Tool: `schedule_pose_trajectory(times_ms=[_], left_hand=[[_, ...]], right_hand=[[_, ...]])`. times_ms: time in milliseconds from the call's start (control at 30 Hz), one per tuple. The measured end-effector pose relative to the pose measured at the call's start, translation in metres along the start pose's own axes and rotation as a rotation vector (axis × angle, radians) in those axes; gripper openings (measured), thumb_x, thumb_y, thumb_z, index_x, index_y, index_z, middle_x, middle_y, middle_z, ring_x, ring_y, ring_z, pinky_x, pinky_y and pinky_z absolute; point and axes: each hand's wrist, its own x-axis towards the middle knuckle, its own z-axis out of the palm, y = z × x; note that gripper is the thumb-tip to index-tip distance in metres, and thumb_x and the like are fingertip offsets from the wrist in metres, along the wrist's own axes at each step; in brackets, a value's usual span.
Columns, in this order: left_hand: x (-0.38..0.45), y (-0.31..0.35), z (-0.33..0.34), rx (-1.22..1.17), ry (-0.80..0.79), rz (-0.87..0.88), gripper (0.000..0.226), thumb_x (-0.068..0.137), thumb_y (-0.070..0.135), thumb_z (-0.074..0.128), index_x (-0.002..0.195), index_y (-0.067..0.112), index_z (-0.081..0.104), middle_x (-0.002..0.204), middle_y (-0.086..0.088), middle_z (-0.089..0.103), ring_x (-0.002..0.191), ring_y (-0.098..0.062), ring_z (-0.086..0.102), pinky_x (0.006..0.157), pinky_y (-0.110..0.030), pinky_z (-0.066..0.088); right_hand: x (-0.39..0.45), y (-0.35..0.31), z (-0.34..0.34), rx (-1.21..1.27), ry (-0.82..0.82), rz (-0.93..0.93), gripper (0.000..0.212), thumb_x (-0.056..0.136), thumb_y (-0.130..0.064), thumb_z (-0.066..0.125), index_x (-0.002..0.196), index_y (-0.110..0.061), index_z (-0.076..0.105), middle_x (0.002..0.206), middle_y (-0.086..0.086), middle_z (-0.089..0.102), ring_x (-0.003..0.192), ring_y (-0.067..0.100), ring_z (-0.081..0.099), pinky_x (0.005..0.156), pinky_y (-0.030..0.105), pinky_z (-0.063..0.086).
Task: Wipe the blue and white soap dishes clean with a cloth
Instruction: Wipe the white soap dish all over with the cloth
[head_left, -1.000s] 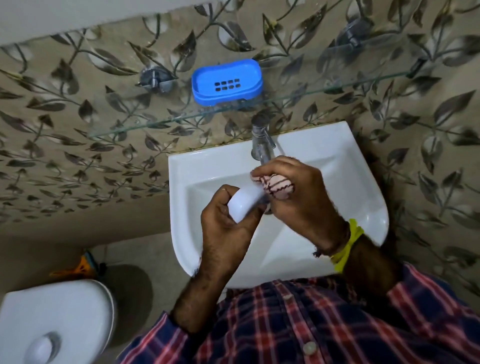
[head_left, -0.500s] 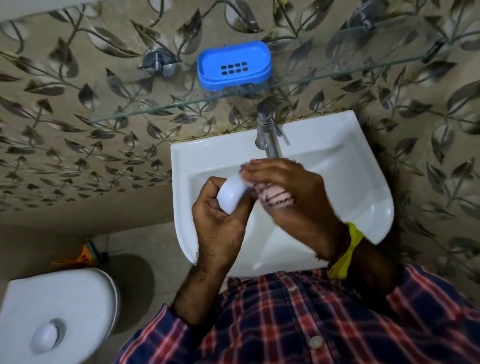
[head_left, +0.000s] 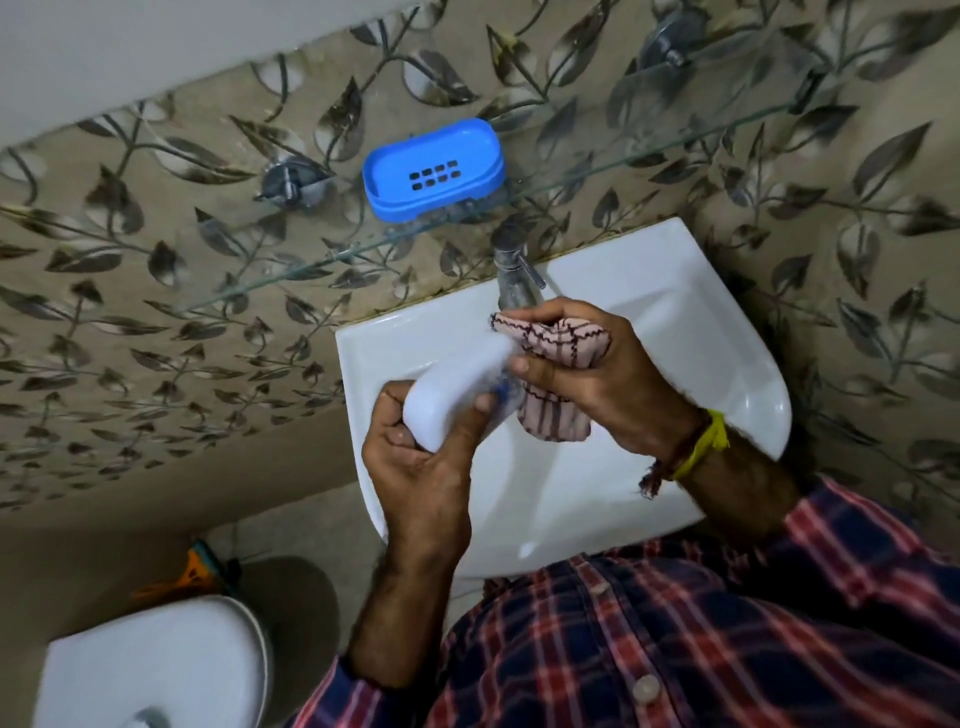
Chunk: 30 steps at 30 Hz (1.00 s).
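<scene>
White oval plastic soap dish (head_left: 457, 395) is gripped in the left hand (head_left: 415, 457) over the white ceramic basin (head_left: 727, 332) and rubbed by the right hand (head_left: 587, 364) clutching a striped pinkish cloth (head_left: 550, 374), while the blue plastic soap dish (head_left: 434, 169) waits on the glass shelf (head_left: 234, 244), its wiping seemingly either done or pending.

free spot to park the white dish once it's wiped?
Glass shelf: bare stretches left and right of the blue soap dish. Sink rim right of the tap is bare too. Crowded over the basin: left hand holds the white soap dish, right hand grips the cloth.
</scene>
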Motion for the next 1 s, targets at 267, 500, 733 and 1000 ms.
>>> schedule_pose_trajectory(times_ms=[267,500,733,1000], left_hand=[[0.020,0.016,-0.021,0.218,-0.231,-0.186,0.046,0.062,0.014,0.095,0.096,0.018,0.064,0.093,-0.007,0.080,0.082,-0.023,0.079,0.061,-0.030,0.061],[0.023,0.026,0.017,0.490,-0.297,-0.126,0.036,0.068,0.009,0.094,0.096,0.006,0.071,0.087,-0.005,0.079,0.076,-0.018,0.073,0.066,-0.030,0.059],[0.005,0.013,0.015,0.475,-0.260,-0.102,0.033,0.077,-0.001,0.086,0.089,0.019,0.063,0.084,0.003,0.074,0.077,-0.012,0.069,0.068,-0.030,0.056],[0.005,0.010,0.013,0.393,-0.227,-0.057,0.036,0.075,0.008,0.089,0.086,0.025,0.060,0.081,0.013,0.074,0.075,-0.004,0.070,0.067,-0.019,0.054]], right_hand=[[0.000,-0.010,-0.013,-0.173,-0.091,-0.044,0.037,0.075,0.009,0.080,0.110,0.006,0.068,0.111,0.012,0.073,0.104,0.014,0.070,0.096,0.027,0.054],[0.010,-0.043,-0.004,-0.585,-0.282,-0.392,0.037,0.072,0.008,0.080,0.108,0.003,0.073,0.110,0.014,0.073,0.107,0.023,0.069,0.098,0.034,0.053],[-0.012,-0.021,0.001,-0.463,-0.134,-0.245,0.049,0.073,0.018,0.069,0.116,-0.004,0.072,0.118,0.009,0.072,0.113,0.017,0.068,0.100,0.043,0.053],[-0.007,-0.019,-0.003,-0.364,-0.120,-0.177,0.047,0.072,0.022,0.071,0.115,0.002,0.070,0.117,0.013,0.072,0.112,0.022,0.069,0.100,0.046,0.053]])
